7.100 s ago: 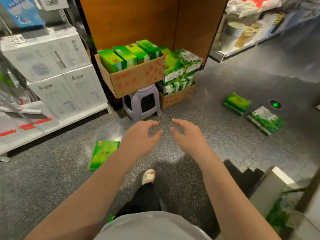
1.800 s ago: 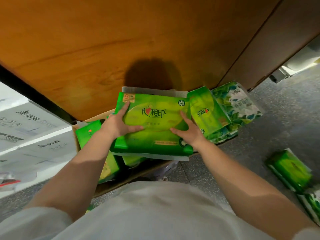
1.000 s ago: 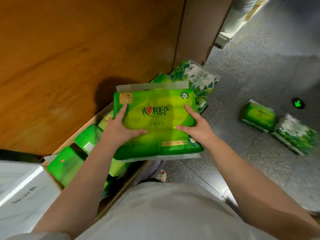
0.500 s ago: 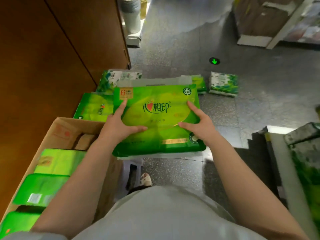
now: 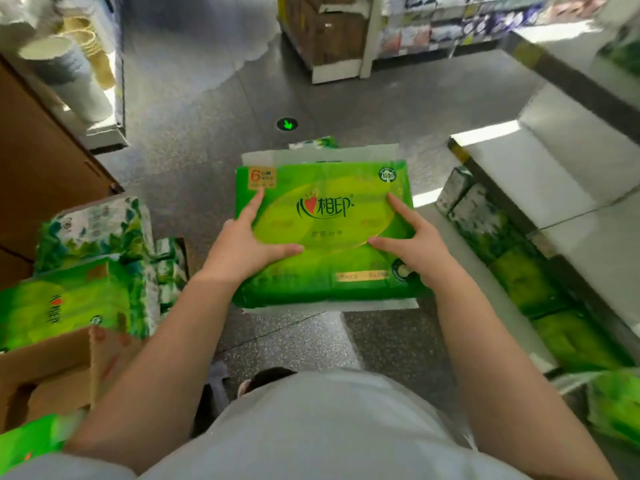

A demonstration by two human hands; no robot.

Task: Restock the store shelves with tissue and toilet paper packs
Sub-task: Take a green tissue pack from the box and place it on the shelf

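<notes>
Green glossy tissue pack (image 5: 325,233), orange corner label.

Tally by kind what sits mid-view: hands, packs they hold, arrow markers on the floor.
Hands: 2 (left hand, right hand)
Packs held: 1 (green tissue pack, gripped from both sides)
Floor markers: 1 (green arrow marker)
Total: 4

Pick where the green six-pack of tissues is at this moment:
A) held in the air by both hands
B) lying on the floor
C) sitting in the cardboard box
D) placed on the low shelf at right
A: the left hand and right hand grip opposite sides of the green tissue pack, which hangs above the floor.
</notes>
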